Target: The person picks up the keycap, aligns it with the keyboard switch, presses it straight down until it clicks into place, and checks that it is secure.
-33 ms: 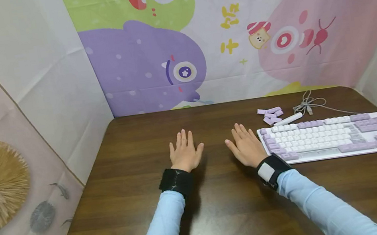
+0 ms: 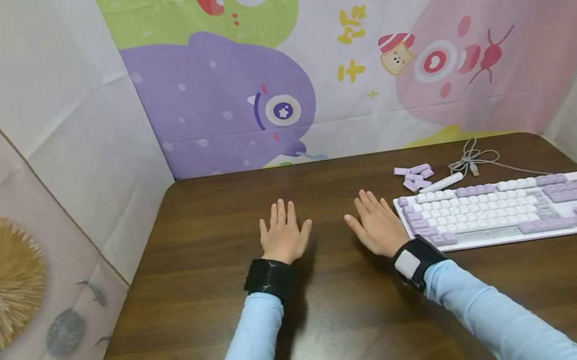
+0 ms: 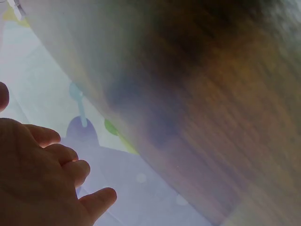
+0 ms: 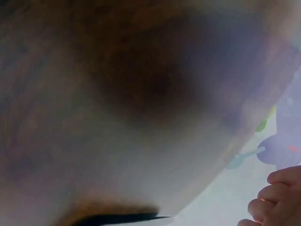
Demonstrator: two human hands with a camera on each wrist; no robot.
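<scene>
Palm down over the brown table [image 2: 189, 341], my left hand [image 2: 282, 236] has its fingers straight and thumb spread, holding nothing. My right hand [image 2: 379, 225] lies in the same way to its right, empty too. Just beyond the right hand is a white and lilac keyboard [image 2: 487, 234]; hand and keyboard sit close together. In the left wrist view the left hand [image 3: 37, 174] shows at the lower left against the printed cloth. Only part of the right hand [image 4: 277, 200] enters the right wrist view, at the lower right corner.
Behind the keyboard lie several small lilac pieces [image 2: 414, 177], a white stick-like piece [image 2: 441, 183] and a bundled grey cable [image 2: 471, 159] with a USB plug. A cartoon-printed cloth [image 2: 222, 103] hangs along the table's back edge. Pale cloth panels [image 2: 86, 122] stand at the sides.
</scene>
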